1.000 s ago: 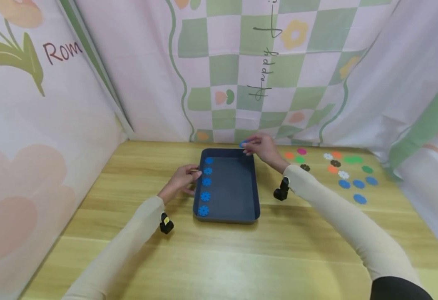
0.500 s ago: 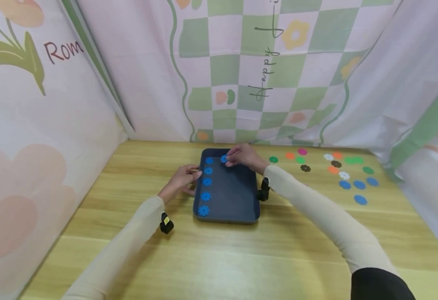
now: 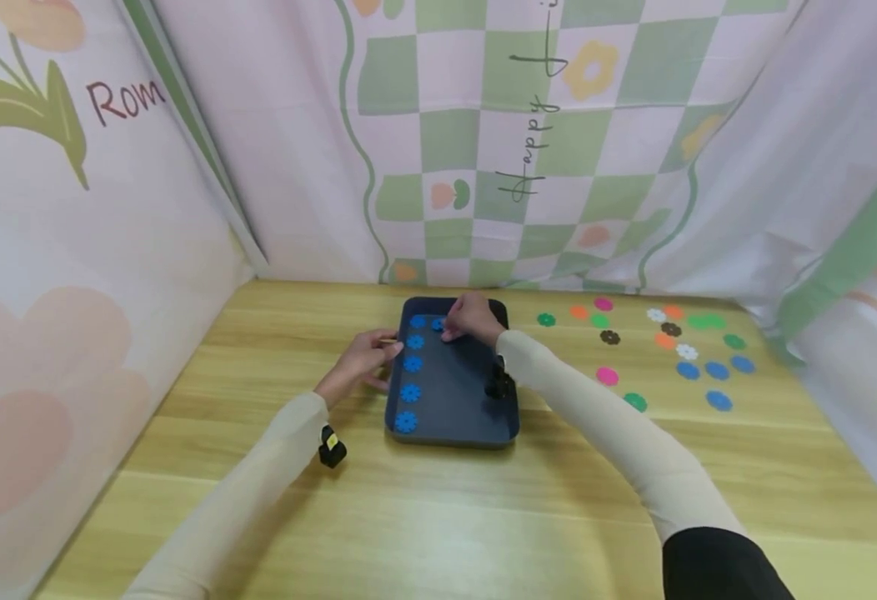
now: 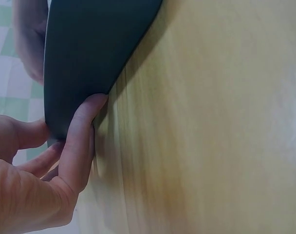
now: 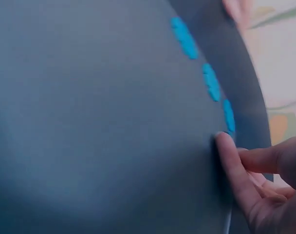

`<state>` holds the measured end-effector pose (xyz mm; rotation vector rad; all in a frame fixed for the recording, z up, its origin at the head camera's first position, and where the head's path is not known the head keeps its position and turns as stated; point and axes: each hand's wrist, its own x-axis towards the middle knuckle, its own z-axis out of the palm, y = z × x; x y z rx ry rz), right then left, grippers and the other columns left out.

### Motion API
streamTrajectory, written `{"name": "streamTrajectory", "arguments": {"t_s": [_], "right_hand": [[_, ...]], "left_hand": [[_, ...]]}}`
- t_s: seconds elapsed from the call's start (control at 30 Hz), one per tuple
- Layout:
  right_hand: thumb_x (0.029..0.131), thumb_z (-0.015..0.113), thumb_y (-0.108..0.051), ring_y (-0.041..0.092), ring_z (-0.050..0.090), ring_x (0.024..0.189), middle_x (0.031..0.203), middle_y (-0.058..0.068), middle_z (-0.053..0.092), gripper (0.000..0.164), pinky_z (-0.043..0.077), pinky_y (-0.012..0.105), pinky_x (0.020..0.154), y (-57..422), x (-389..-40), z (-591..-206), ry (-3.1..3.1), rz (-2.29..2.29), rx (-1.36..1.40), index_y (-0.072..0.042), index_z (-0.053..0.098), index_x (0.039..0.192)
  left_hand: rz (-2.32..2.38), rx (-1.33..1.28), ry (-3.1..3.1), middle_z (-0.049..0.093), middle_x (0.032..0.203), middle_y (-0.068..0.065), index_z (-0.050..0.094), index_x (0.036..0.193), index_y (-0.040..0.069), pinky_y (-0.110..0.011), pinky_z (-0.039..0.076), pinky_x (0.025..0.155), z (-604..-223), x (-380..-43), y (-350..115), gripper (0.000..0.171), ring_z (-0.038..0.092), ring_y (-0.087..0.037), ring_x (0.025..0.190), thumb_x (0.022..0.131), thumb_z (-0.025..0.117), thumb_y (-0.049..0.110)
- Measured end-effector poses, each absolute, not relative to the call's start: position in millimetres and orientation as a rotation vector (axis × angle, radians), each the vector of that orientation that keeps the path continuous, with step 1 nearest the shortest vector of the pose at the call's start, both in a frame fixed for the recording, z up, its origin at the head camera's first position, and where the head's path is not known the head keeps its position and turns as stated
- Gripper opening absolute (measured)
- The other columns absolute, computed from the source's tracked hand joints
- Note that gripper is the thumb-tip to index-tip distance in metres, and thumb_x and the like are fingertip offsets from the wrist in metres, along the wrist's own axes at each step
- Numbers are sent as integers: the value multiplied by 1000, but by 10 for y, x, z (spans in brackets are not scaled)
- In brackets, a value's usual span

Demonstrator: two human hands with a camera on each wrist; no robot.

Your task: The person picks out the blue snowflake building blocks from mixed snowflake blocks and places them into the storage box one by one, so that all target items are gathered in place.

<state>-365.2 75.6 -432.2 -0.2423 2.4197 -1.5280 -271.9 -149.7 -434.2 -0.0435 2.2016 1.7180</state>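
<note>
A dark grey rectangular tray (image 3: 461, 379) lies on the wooden table. Several blue flower-shaped pieces (image 3: 413, 364) form a column along its left inner wall; some of these blue flowers (image 5: 211, 82) also appear in the right wrist view. My left hand (image 3: 363, 360) grips the tray's left side, its thumb at the rim and its fingers (image 4: 77, 131) against the outer wall. Inside the tray's far end, my right hand (image 3: 472, 319) pinches another blue flower piece (image 3: 438, 324), close beside the column's farthest flower. In the right wrist view, the fingers hide that piece.
Loose flat pieces lie on the table to the right: pink discs (image 3: 607, 377), green flowers (image 3: 547, 319), brown flowers (image 3: 610, 337), white flowers (image 3: 686, 352) and blue pieces (image 3: 719, 401). A patterned curtain (image 3: 513, 167) hangs behind the table's far edge.
My right hand has carried the blue flower piece leftward, from over the tray's far right corner down to the tray's far left. The left hand and tray have stayed in place.
</note>
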Motion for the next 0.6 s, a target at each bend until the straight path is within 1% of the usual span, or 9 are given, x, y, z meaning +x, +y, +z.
{"name": "streamTrajectory", "arguments": {"t_s": [0.03,0.13,0.23,0.4,0.47,0.6], "right_hand": [[94,63,11,15,73,60,87,26,77,3,66,28,64,743,-3636,-4316,2431,-1533,-246,14,65,93],[94,64,11,18,73,59,84,27,76,9,66,29,63,723,-3605,-4295,2464,-1527,-263,12,64,85],[95,65,9,20,74,60,84,26,76,11,67,31,64,740,-3618,-4278,2465,-1499,-263,12,65,84],[99,62,4,25,76,66,89,29,75,12,68,38,69,844,-3639,-4190,2457,-1429,-334,14,66,93],[101,61,2,27,76,69,93,29,74,13,68,42,71,905,-3638,-4130,2477,-1410,-377,13,65,98],[105,58,-4,25,73,75,102,28,73,17,68,43,75,1058,-3652,-3989,2530,-1401,-403,11,64,111]], "left_hand": [[1719,-43,2203,51,153,-23,39,160,3,-40,68,72,-4341,-2717,-1499,54,60,-42,130,111,54,20],[1719,-32,2207,50,154,-23,39,160,3,-40,68,72,-4341,-2716,-1502,54,59,-42,130,111,54,20],[1721,-22,2206,49,155,-23,39,160,2,-40,68,72,-4336,-2720,-1500,54,58,-43,131,111,54,20],[1723,-11,2196,48,156,-23,38,160,2,-41,68,74,-4344,-2714,-1504,54,57,-44,132,111,54,18],[1720,-4,2197,48,156,-24,37,161,2,-41,68,74,-4346,-2706,-1509,54,57,-44,133,111,53,18],[1715,7,2195,46,157,-24,35,161,1,-41,68,75,-4337,-2695,-1523,55,54,-45,136,112,52,19]]}}
